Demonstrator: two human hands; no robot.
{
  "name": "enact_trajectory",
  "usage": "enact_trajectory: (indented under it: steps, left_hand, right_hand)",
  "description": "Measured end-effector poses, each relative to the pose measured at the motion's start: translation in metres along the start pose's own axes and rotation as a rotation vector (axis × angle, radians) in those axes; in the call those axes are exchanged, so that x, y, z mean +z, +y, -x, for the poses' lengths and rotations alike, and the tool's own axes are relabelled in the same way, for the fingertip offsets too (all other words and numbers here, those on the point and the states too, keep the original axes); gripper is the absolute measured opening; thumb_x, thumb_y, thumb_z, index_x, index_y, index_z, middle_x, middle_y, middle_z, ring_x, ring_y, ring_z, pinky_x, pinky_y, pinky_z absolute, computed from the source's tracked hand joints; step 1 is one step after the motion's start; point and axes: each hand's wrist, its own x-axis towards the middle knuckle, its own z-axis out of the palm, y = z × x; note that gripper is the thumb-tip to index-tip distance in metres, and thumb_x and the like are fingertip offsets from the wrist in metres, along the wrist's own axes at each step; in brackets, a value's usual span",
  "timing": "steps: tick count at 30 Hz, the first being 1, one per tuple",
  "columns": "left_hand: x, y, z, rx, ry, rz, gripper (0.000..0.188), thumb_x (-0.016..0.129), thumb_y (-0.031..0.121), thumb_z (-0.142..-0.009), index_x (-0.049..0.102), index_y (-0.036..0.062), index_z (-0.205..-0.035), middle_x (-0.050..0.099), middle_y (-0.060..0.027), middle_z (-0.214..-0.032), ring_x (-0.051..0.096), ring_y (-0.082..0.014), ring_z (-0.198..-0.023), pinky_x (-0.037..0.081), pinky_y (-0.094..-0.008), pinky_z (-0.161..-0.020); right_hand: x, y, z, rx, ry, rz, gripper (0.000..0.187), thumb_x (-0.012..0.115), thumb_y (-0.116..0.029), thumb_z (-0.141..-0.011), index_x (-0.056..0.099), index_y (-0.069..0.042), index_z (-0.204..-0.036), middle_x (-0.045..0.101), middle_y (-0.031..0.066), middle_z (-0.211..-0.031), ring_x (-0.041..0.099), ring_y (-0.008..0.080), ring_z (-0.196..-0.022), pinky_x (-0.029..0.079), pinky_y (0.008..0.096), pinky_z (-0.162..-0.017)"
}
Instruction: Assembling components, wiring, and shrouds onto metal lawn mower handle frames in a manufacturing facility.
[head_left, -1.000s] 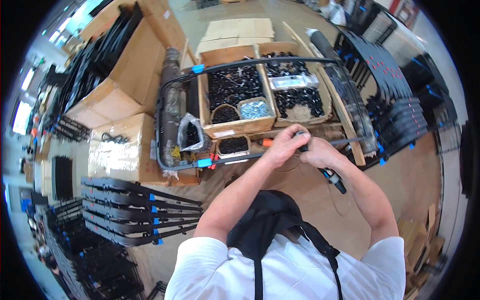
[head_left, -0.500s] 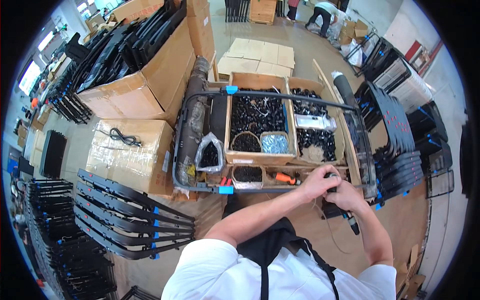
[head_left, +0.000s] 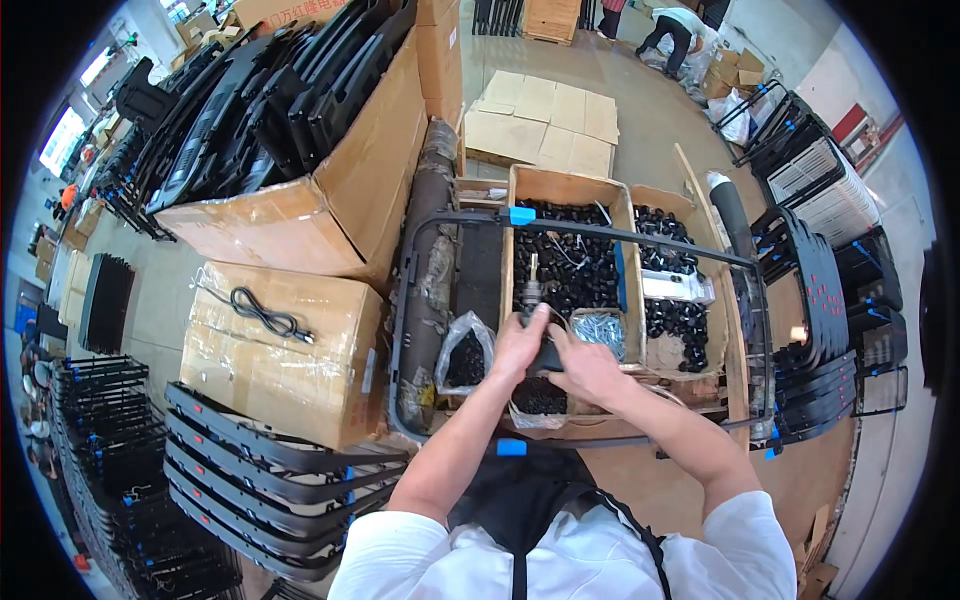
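Both my hands meet over a wooden box (head_left: 512,215) filled with small black parts. My left hand (head_left: 518,345) wraps the upper body of a black power driver (head_left: 532,298), whose grey chuck and bit point away from me. My right hand (head_left: 585,367) grips the driver's black handle from the right. Across the boxes lies a black tubular frame (head_left: 640,243) marked with blue tape (head_left: 521,215); its near bar runs just under my forearms. A clear bag of silver screws (head_left: 600,328) sits right of my hands.
A plastic bag of black parts (head_left: 463,355) lies left of my hands. To the left are cardboard boxes (head_left: 270,350), one with a black cable (head_left: 262,313) on top, and stacked black frames (head_left: 260,470). More black racks (head_left: 825,300) stand right. A person bends over far back (head_left: 672,28).
My hands have moved from the frame's near right corner to the middle, above the box of black parts, and now hold the driver up with its bit pointing away.
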Motion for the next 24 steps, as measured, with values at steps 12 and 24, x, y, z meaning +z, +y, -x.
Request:
enact_trajectory:
  steps: [12, 24]
  left_hand:
    - [-0.052, -0.02, -0.128, -0.002, 0.09, -0.24, 0.069, 0.064, 0.061, -0.098, 0.07, -0.0059, -0.111, 0.075, -0.0239, -0.11, 0.071, -0.0364, -0.106, 0.052, -0.0454, -0.091]
    - [-0.048, -0.025, -0.137, 0.026, 0.095, -0.25, 0.076, 0.061, 0.061, -0.097, 0.064, -0.0088, -0.126, 0.07, -0.0317, -0.123, 0.066, -0.0453, -0.12, 0.049, -0.049, -0.103]
  right_hand:
    - [0.059, 0.011, -0.134, 0.056, -0.019, -0.087, 0.069, 0.076, -0.027, -0.082, 0.045, 0.0, -0.138, 0.071, 0.0272, -0.112, 0.071, 0.0462, -0.102, 0.058, 0.054, -0.088]
    - [0.056, 0.022, -0.137, 0.04, -0.012, -0.144, 0.08, 0.078, -0.028, -0.081, 0.041, 0.003, -0.145, 0.071, 0.0294, -0.114, 0.072, 0.0449, -0.103, 0.059, 0.0521, -0.089]
